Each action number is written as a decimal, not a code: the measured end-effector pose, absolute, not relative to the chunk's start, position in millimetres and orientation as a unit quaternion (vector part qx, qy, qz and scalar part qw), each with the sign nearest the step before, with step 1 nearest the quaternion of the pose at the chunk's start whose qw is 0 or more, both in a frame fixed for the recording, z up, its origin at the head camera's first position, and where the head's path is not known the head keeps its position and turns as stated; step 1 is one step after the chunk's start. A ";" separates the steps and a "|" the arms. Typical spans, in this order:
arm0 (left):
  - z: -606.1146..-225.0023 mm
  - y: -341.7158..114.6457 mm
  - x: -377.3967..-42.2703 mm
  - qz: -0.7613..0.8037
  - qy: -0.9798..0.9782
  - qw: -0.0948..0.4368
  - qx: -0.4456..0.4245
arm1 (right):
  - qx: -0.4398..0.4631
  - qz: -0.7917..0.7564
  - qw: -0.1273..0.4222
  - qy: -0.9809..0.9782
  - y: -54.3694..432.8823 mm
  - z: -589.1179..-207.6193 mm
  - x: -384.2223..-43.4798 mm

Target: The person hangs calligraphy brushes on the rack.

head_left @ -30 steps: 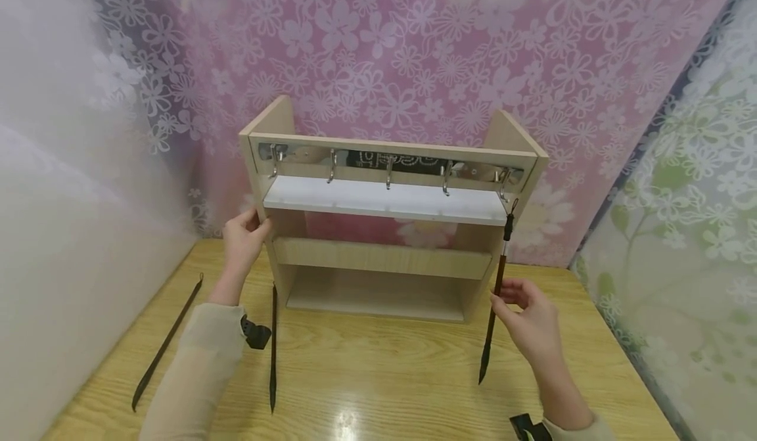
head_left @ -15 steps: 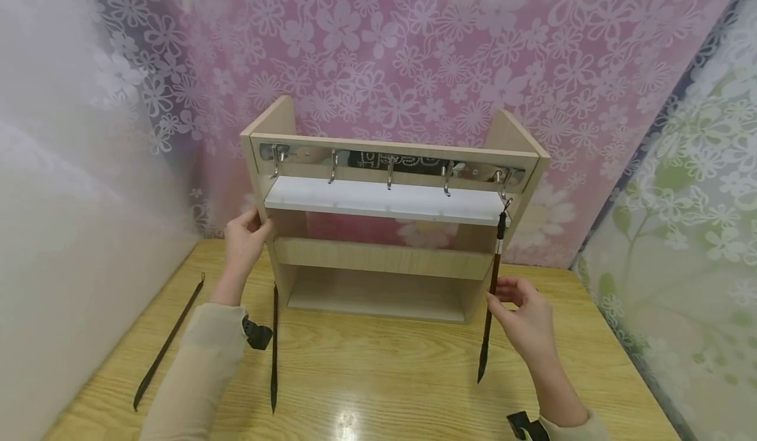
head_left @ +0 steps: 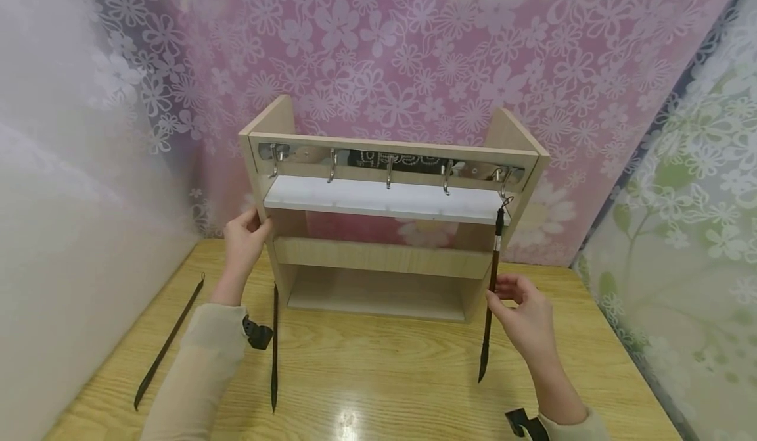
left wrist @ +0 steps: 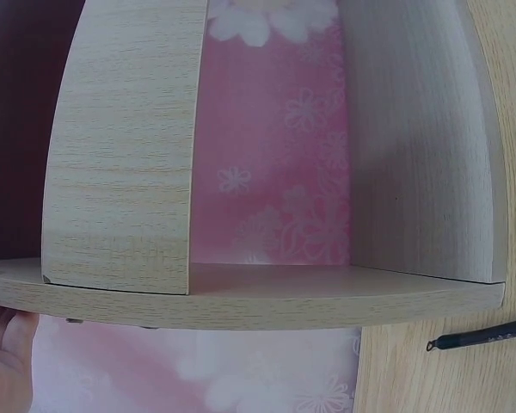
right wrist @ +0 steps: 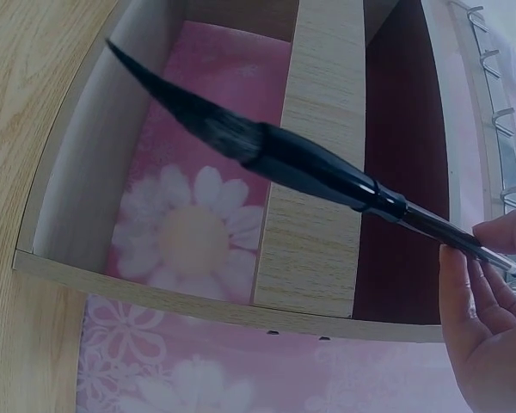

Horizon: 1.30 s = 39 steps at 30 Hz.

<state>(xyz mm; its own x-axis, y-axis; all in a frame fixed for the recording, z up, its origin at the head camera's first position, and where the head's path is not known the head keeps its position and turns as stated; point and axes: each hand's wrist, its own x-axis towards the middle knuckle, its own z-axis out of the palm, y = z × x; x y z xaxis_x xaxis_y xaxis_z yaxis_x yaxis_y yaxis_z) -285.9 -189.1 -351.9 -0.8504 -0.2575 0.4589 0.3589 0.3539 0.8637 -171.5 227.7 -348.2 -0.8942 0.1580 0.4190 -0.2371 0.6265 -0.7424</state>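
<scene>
My right hand (head_left: 526, 316) pinches a calligraphy brush (head_left: 494, 267) by its brown handle between thumb and fingers. The brush is nearly upright, black tip down, and its top loop overlaps the lower end of the rightmost hook (head_left: 504, 183). In the right wrist view the dark bristles (right wrist: 189, 112) point away from the hand. With thumb in front and fingers behind, my left hand (head_left: 242, 244) grips the left side panel of a small wooden shelf (head_left: 384, 258). The left wrist view shows that panel's edge (left wrist: 267, 311) with the hand at its far left.
A metal rail with several hooks (head_left: 389, 173) runs across the shelf's upper front, above a white board (head_left: 378, 198). Two more brushes lie on the table (head_left: 402, 375): one brush (head_left: 275, 355) beside the left forearm, another brush (head_left: 168, 342) farther left. Patterned walls stand close around.
The brush in my right hand has shifted slightly left, its loop coming in from beside the hook to overlap the rightmost hook's end. My left hand has stayed on the panel.
</scene>
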 end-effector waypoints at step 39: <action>-353.7 -188.0 -286.3 -0.563 -0.779 0.276 -0.017 | -0.004 0.497 0.193 -0.846 220.5 -367.5 -214.8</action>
<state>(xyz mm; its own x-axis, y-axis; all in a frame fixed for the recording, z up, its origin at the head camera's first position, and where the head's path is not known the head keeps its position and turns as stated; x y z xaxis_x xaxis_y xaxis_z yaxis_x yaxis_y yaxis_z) -286.3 -188.0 -353.7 -0.8469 -0.2839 0.4496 0.3382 0.3649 0.8675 -214.8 220.5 -367.5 -0.9255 0.1986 0.3225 -0.1848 0.5065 -0.8422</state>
